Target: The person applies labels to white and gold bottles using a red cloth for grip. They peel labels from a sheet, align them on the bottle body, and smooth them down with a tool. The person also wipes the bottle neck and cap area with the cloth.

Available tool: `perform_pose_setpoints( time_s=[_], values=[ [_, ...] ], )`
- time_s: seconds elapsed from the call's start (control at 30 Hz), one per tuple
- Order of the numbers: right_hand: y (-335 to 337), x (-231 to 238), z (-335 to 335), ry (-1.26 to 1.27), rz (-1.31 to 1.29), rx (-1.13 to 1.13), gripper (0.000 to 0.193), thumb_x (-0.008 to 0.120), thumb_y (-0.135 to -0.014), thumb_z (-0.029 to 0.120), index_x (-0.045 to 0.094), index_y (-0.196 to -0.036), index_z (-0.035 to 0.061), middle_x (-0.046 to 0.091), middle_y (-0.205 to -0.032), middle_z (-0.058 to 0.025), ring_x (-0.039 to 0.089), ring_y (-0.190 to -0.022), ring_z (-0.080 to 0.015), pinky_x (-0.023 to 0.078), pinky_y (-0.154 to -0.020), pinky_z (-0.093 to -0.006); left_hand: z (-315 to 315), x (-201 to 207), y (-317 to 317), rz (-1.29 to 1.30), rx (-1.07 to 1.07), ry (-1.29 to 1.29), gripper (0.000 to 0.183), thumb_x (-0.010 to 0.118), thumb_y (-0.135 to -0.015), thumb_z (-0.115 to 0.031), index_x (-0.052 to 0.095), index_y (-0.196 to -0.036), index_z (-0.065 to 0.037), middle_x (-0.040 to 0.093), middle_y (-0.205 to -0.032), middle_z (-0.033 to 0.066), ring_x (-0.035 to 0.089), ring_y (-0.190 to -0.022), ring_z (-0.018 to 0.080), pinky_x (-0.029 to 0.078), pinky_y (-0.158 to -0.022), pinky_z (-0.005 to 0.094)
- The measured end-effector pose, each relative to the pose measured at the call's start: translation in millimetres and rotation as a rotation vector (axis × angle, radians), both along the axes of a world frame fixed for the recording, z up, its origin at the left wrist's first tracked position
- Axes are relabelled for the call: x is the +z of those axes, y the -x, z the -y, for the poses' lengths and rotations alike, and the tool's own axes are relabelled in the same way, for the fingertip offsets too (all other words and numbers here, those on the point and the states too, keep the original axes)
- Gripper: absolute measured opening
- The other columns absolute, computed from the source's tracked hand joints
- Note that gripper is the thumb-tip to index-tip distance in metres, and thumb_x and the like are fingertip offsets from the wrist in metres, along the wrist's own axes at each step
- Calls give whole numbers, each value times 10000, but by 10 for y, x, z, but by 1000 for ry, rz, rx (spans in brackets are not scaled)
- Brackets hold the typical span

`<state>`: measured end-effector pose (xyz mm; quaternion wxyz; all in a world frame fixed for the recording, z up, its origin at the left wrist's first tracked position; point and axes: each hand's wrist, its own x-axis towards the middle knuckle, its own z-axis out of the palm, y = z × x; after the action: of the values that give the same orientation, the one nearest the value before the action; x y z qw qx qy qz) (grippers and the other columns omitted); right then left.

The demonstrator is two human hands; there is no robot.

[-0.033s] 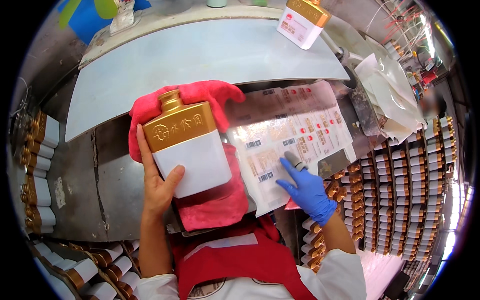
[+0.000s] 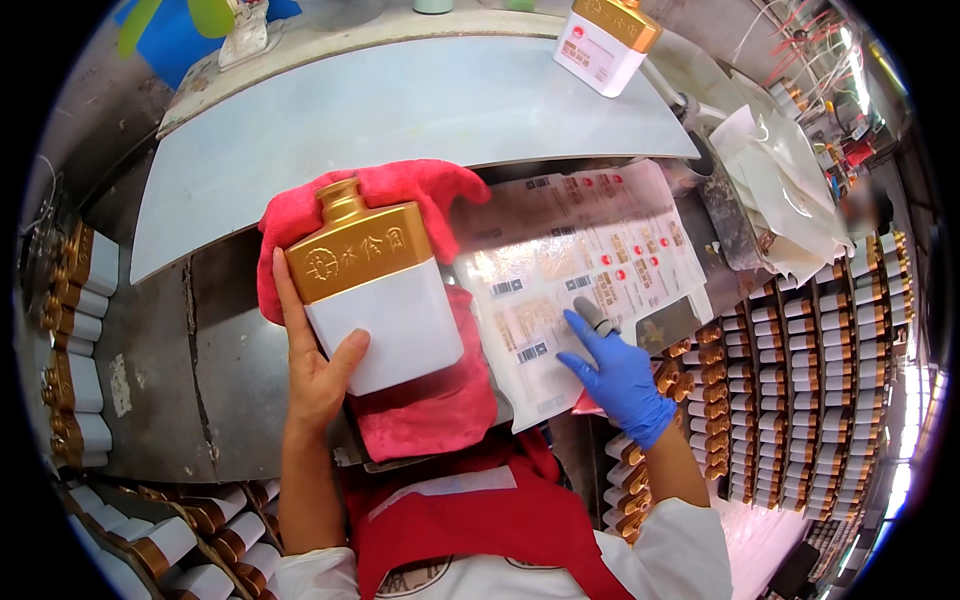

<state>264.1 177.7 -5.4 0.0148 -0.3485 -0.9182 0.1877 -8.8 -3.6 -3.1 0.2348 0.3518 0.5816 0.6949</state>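
Observation:
A flat bottle (image 2: 385, 330) with a white body and an embossed gold shoulder and neck leans on a red cloth (image 2: 425, 425). My bare left hand (image 2: 322, 375) grips its left side, the thumb over the lower front face. To the right lies a sheet of printed decals (image 2: 545, 345) with small red dots and dark barcode patches. My right hand (image 2: 620, 380), in a blue glove, rests over the sheet's lower right part with thumb and forefinger apart. A grey piece (image 2: 592, 314) covers a finger or sits at the fingertips; I cannot tell which.
A finished-looking bottle with printed decals (image 2: 603, 60) stands at the far right of a pale board (image 2: 400, 110). A metal bin (image 2: 735, 220) with crumpled backing paper (image 2: 775, 185) stands at right. Racks of bottles (image 2: 800, 390) fill the right; more bottles (image 2: 85, 385) line the left.
My right hand has shifted slightly right and toward me over the decal sheet. My left hand and the bottle have not moved.

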Motion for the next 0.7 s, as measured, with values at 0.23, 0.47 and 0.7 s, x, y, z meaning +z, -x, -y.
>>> perform_pose_setpoints(
  time_s=[0.23,0.47,0.7],
  values=[
    [-340,-97,12,-115,75,69,480,660,-857,290,537,-1293,130,553,-1310,-91,641,-976,-321,538,-777,-362,-12,10,8,25,-34,1,988,589,-822,-2,-98,-1511,-166,350,-1438,132,446,-1238,224,370,-1029,344],
    [-572,-68,-16,127,-272,-127,346,666,-843,184,616,-1170,86,628,-969,-53,556,-624,-136,445,-562,-249,-31,6,-46,23,40,-1,950,535,-770,-4,-34,-1522,-122,201,-1523,126,290,-1349,218,231,-1105,335],
    [-263,81,-170,1006,-819,-547,269,647,-803,-17,418,-820,123,432,-673,34,373,-444,-32,291,-382,-182,-16,-12,0,1,-16,-28,969,594,-828,-15,-72,-1516,-159,329,-1451,126,415,-1260,222,349,-1042,342]
  ],
)
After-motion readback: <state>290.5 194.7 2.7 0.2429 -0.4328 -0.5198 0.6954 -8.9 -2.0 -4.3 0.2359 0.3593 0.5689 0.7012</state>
